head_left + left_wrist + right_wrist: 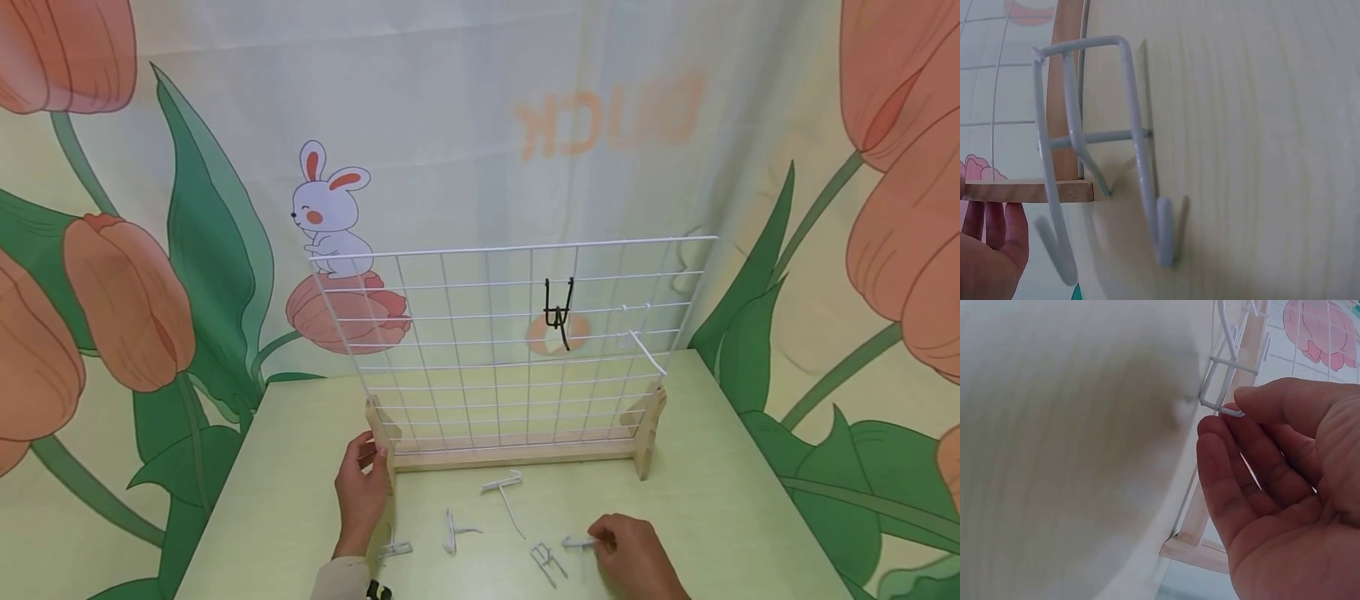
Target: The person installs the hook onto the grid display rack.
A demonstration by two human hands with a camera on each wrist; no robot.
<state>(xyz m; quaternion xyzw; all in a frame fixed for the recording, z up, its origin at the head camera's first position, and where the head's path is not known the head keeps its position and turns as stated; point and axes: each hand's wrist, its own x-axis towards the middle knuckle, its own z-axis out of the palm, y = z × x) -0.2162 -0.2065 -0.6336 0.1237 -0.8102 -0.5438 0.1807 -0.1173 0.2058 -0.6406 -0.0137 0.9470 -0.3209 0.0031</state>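
A white wire grid panel [480, 333] stands upright in a wooden stand [517, 454] on a pale green table [712, 500]. My left hand [371, 457] grips the stand's left foot [1029, 190], its fingers [991, 234] against the wood. At the front right, my right hand [603, 542] pinches a white wire hook [577, 542] lying on the table; thumb and forefinger close on its end [1229, 411]. A black hook [558, 312] hangs on the grid, and a white hook [645, 346] sits further right.
Several loose white hooks lie in front of the stand: one at the middle [502, 483], one double hook [453, 529], one by my left wrist [393, 548] and one near my right hand [547, 562]. A printed curtain [450, 125] hangs behind the table.
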